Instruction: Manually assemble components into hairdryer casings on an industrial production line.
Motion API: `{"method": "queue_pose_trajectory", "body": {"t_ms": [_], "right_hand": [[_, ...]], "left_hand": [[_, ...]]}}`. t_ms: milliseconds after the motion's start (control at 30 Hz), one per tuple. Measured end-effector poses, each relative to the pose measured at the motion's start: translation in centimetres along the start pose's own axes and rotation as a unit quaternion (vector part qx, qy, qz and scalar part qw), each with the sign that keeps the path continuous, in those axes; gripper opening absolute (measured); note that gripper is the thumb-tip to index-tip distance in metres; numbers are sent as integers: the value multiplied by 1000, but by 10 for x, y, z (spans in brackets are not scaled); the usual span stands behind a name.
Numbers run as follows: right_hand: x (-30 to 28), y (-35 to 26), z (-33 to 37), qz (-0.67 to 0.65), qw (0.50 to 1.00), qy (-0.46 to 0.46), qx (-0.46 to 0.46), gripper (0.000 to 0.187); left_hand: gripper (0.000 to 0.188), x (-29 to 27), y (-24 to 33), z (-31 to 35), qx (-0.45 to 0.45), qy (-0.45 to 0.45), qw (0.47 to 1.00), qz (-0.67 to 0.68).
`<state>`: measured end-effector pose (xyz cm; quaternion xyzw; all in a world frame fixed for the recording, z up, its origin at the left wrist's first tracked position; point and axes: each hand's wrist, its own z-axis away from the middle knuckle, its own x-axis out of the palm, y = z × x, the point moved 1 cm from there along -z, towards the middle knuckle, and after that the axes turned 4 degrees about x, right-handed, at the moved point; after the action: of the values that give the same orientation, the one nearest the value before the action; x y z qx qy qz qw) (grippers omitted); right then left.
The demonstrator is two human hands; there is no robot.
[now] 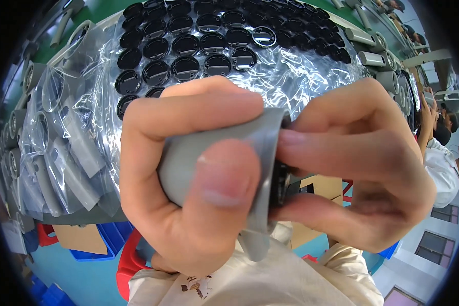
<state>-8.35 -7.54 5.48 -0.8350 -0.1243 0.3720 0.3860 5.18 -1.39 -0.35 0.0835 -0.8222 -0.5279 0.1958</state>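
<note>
Close in front of me, my left hand (188,178) is wrapped round a grey plastic housing (188,153) shaped like a hair dryer body. Its flared mouth points to the right, and a narrow grey part hangs down below. My right hand (357,168) has its fingers and thumb at that mouth, closed on a black plastic part (279,183) that sits at the opening. How far the black part goes into the housing is hidden by the rim and my fingers.
Rows of black round caps (185,45) lie on clear plastic sheeting (296,76) across the table. Bagged grey housings (76,168) are at the left; more grey housings (372,58) stand at the right. Below are a red stool (127,265) and a blue crate (112,239). A person (438,163) works at far right.
</note>
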Motion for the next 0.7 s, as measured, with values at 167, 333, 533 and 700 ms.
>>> {"method": "queue_pose_trajectory", "body": {"t_ms": [167, 333, 533, 700], "right_hand": [[-5, 2, -7, 2, 1000, -8, -24, 41], [-3, 11, -12, -3, 999, -16, -47, 40], [20, 23, 4, -74, 993, 91, 7, 42], [42, 9, 13, -242, 941, 201, 127, 67]], "left_hand": [[44, 3, 0, -2, 4, -3, 1000, 17], [42, 2, -9, -4, -15, -2, 990, 143], [41, 13, -19, -5, -7, 13, 922, 388], [42, 22, -13, -11, 61, 12, 951, 301]]}}
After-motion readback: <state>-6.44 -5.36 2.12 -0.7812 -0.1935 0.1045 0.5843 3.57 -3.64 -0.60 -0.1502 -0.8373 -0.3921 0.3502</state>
